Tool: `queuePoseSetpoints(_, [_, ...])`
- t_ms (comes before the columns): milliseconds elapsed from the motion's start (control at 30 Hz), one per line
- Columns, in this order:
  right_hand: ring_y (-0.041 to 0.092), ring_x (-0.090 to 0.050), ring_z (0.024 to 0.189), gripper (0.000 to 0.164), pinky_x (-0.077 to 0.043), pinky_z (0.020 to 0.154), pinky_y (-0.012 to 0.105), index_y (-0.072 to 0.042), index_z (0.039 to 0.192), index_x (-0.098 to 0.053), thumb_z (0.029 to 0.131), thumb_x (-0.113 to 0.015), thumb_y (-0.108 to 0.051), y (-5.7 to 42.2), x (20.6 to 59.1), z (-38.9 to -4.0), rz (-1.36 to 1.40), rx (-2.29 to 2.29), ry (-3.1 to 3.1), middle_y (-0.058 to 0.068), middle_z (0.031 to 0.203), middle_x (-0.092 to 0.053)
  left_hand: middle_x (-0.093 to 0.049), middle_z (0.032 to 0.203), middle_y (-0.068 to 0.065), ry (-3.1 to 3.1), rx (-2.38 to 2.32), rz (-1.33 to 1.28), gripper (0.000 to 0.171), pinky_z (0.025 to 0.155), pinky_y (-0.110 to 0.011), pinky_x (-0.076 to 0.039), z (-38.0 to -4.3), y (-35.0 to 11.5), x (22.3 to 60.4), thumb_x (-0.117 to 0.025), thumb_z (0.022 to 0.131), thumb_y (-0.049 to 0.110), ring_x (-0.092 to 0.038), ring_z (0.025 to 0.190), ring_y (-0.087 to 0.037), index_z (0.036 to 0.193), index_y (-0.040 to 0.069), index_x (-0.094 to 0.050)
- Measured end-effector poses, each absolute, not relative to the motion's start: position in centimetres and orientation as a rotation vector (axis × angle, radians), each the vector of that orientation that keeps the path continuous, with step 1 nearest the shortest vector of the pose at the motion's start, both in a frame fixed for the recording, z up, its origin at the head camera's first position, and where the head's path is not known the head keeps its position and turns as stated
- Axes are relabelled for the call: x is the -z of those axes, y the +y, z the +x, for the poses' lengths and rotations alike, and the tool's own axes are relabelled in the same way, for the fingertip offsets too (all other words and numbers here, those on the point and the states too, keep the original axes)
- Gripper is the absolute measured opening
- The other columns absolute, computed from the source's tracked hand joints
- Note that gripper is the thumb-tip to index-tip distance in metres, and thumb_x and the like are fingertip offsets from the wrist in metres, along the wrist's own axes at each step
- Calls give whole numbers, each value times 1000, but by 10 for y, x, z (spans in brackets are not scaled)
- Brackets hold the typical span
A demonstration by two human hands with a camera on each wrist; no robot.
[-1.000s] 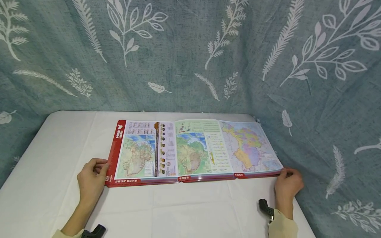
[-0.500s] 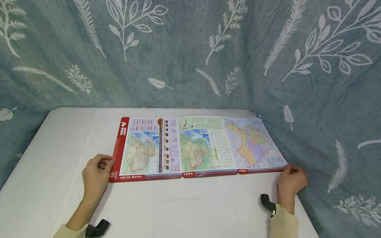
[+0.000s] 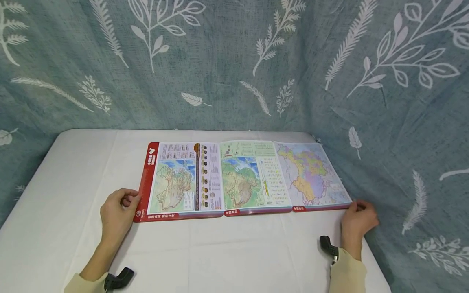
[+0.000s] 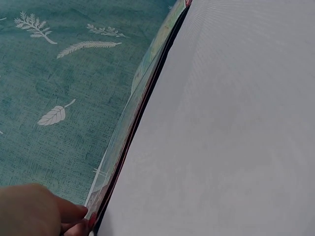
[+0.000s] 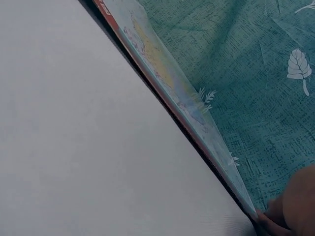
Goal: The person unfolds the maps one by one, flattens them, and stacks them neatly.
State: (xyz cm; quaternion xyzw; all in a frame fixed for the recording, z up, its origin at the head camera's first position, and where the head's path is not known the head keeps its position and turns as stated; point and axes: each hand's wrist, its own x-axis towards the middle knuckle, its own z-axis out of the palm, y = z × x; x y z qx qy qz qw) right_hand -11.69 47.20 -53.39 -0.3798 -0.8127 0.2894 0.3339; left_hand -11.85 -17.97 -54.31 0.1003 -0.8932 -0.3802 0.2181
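A fold-out map (image 3: 242,179) lies spread across the table in three glossy panels, with a red strip (image 3: 147,183) down its left side. Its panels carry coloured maps and printed tables. My left hand (image 3: 119,211) pinches the near part of the left edge between thumb and fingers. At the near right corner, my right hand (image 3: 359,221) pinches the map's other end. Both wrist views show the map edge-on as a thin band; fingertips of the left hand (image 4: 44,211) and the right hand (image 5: 290,206) are at its ends.
A white cloth covers the table (image 3: 227,256). Behind it and along the right side hangs a green curtain (image 3: 220,61) with white leaf prints. Black curved devices (image 3: 122,278) sit at both wrists, beside beige sleeves (image 3: 348,272).
The map and both hands have shifted slightly right. The lower layer that showed along the near edge is now almost flush with the panels. The head view has tilted a little.
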Motion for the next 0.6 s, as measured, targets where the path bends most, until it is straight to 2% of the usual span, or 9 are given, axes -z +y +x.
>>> queuePoseSetpoints(133, [47,-64,107,28,-38,102,55,7,119,-71,100,-56,-7,472,532,-119,-951,-776,-2132,33,112,-70,-65,83,-11,-2479,1050,283,14,69,-25,-33,-118,-179,542,-78,94,12,-51,77,-19,103,1,-76])
queuePoseSetpoints(300, [43,-62,103,38,-35,102,55,8,125,-69,100,-66,-20,472,534,-122,-855,-787,-2220,30,111,-69,-64,85,-10,-2476,1034,285,16,68,-24,-33,-116,-177,542,-77,94,14,-51,76,-19,103,0,-76])
queuePoseSetpoints(467, [46,-57,100,35,-33,95,58,6,121,-71,95,-74,-18,472,537,-123,-787,-737,-2279,32,105,-67,-63,86,-10,-2480,1058,295,20,69,-25,-33,-116,-176,540,-80,92,15,-50,78,-18,104,0,-76])
queuePoseSetpoints(600, [48,-57,106,37,-34,98,58,6,123,-70,93,-77,-15,470,538,-120,-797,-760,-2291,32,110,-66,-64,87,-10,-2477,1091,304,22,69,-24,-33,-116,-177,539,-83,91,17,-49,77,-15,105,1,-77])
